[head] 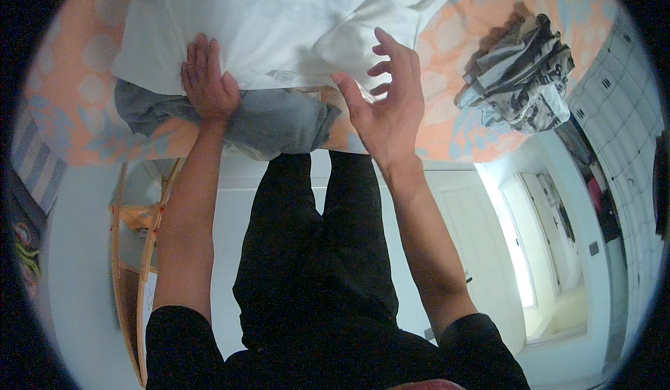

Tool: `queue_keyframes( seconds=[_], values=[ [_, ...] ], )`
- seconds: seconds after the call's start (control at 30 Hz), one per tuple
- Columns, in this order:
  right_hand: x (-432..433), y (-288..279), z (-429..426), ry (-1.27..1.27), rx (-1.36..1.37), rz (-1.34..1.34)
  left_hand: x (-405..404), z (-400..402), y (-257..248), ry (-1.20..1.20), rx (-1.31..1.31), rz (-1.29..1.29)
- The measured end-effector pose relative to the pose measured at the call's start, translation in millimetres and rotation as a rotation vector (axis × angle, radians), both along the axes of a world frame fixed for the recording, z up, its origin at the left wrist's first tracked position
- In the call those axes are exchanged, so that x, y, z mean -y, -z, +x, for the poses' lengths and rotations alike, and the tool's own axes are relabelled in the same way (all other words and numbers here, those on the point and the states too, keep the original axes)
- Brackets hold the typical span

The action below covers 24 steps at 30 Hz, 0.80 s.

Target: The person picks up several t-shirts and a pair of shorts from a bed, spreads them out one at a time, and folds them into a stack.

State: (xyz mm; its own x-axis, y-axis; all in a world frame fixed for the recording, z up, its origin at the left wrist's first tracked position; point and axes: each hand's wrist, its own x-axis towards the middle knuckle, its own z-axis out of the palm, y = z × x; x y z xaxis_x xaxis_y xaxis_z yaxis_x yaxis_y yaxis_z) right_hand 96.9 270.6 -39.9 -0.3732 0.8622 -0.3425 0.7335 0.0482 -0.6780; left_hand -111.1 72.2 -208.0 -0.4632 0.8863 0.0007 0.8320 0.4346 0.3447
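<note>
A white T-shirt (251, 29) lies spread on a bed sheet patterned in orange, white and blue (445, 123), its near edge bearing a small printed mark. My left hand (208, 78) rests flat on the shirt's near left part, fingers pointing away from me and held nearly together. Raised over the shirt's right part, my right hand (390, 86) has its fingers spread and curved, with nothing in it. A grey cloth garment (282, 120) lies bunched at the bed's near edge, partly under the white shirt and beside my left wrist.
To the right on the bed sits a crumpled black, grey and white patterned garment (523, 76). Part of a person's skin shows at the top left edge. A wooden-framed shelf (118, 264) stands below left, and a white door (471, 233) is at the lower right.
</note>
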Motion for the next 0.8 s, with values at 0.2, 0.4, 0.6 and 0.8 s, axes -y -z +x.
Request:
queue_keyframes(
  seconds=[0.2, 0.4, 0.6, 0.8],
  values=[
    [-6, 28, 47, 0.274, -0.025, -0.005, 0, -1, -3, 0.010, 0.011, 0.031],
    [-54, 75, 51, -0.429, 0.106, 0.414, 5, -9, -7, 0.031, 0.027, -0.039],
    [-140, 119, 79, -0.253, -0.156, 0.526, -1, -9, -29, 0.012, 0.109, -0.091],
    [-230, 193, 115, 0.004, 0.272, 0.841, -32, -36, -72, -0.381, 0.156, 0.389]
  ],
)
